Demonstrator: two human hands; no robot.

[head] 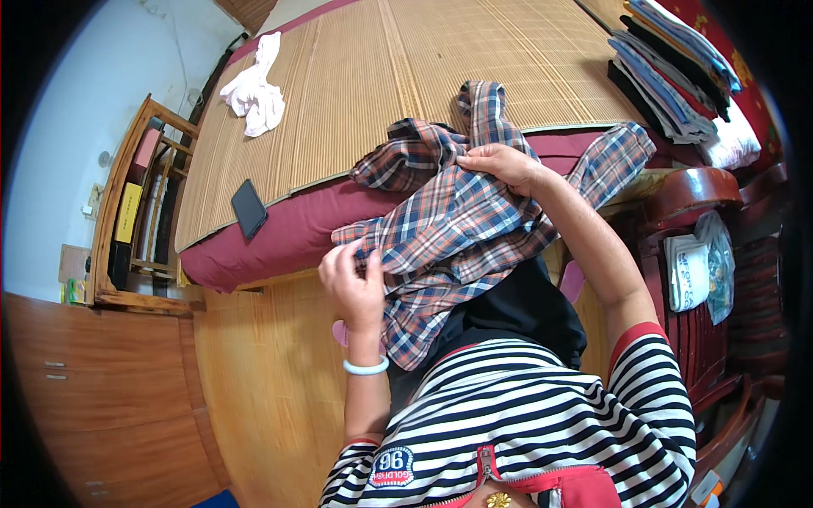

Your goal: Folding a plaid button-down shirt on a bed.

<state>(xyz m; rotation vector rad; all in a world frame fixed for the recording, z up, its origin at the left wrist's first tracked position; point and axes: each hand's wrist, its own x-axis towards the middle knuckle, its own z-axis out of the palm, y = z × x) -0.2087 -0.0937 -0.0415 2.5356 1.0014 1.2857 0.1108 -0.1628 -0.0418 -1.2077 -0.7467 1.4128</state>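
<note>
A plaid shirt (460, 219) in navy, orange and white lies crumpled over my lap and the bed's near edge, with one sleeve stretching to the right. My right hand (502, 166) pinches its fabric near the upper middle, thumb on top. At the shirt's left edge is my left hand (352, 286), wearing a pale blue bracelet (366, 367). Its thumb and fingers are bent against the cloth, and whether they grip it is not clear.
A bamboo mat (343, 82) covers the bed, holding a white garment (257, 92) and a black smartphone (249, 208). Folded clothes (673, 76) are stacked at right. A dark red wooden chair (692, 343) nearby carries a folded white bag (687, 273) and a clear plastic bag (719, 273).
</note>
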